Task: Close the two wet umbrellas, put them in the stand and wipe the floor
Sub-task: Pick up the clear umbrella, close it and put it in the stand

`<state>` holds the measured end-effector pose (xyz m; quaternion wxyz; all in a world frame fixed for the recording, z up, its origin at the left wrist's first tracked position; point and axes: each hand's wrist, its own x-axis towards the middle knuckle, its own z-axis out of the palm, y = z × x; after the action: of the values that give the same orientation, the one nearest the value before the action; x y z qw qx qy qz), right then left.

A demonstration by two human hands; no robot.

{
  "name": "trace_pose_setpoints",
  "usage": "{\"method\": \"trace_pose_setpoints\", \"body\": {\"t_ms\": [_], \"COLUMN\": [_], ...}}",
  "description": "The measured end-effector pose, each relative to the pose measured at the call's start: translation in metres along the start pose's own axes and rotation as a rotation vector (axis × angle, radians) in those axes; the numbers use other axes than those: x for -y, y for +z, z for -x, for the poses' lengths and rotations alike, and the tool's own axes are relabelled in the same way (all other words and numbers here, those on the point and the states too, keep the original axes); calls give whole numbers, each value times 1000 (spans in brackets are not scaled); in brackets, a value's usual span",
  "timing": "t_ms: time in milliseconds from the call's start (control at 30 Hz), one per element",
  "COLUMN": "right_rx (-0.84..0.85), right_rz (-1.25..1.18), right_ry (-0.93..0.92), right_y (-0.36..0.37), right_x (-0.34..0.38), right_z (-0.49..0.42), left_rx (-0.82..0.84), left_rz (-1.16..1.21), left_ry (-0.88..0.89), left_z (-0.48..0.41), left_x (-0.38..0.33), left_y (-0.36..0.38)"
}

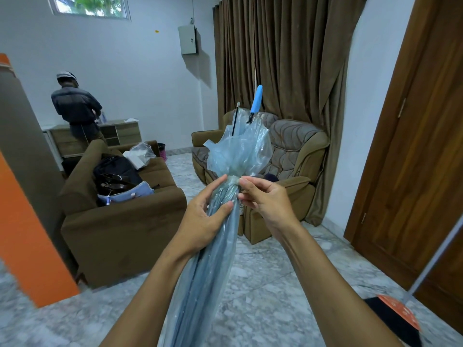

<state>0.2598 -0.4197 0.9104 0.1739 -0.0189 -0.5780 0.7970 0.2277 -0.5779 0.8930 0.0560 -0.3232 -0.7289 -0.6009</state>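
A folded clear-blue plastic umbrella (213, 259) runs from the bottom of the view up to its blue handle (256, 98), pointing away from me. A pale strap (233, 181) is wrapped round the gathered canopy. My left hand (204, 216) curls round the canopy just below the strap. My right hand (265, 199) pinches the strap's end against the canopy with thumb and fingertips. At the lower right edge lies part of a second umbrella, orange and black (395, 314), with a grey shaft rising to the right. No stand is in view.
Grey marble floor (288, 284) lies all round. A brown sofa (120, 221) with bags is at left, a padded armchair (293, 156) straight ahead, brown curtains behind it. A wooden door (413, 159) is at right, an orange wall (22, 234) at left. A person stands at a far cabinet.
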Motion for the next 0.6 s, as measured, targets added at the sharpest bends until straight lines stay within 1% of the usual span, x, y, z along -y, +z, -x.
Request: {"method": "trace_pose_setpoints", "body": {"t_ms": [200, 267, 333, 600], "right_rx": [61, 69, 44, 36], "right_rz": [-132, -216, -259, -243], "right_ry": [101, 100, 87, 78], "right_y": [-1, 0, 1, -2], "right_x": [-7, -11, -14, -16], "right_z": [0, 1, 1, -2], "left_rx": [31, 36, 43, 53], "left_rz": [56, 56, 50, 8], "left_ry": [-34, -39, -42, -23], "left_z": [0, -1, -1, -1], "left_x": [4, 6, 5, 2], "left_y": [1, 3, 3, 4]}}
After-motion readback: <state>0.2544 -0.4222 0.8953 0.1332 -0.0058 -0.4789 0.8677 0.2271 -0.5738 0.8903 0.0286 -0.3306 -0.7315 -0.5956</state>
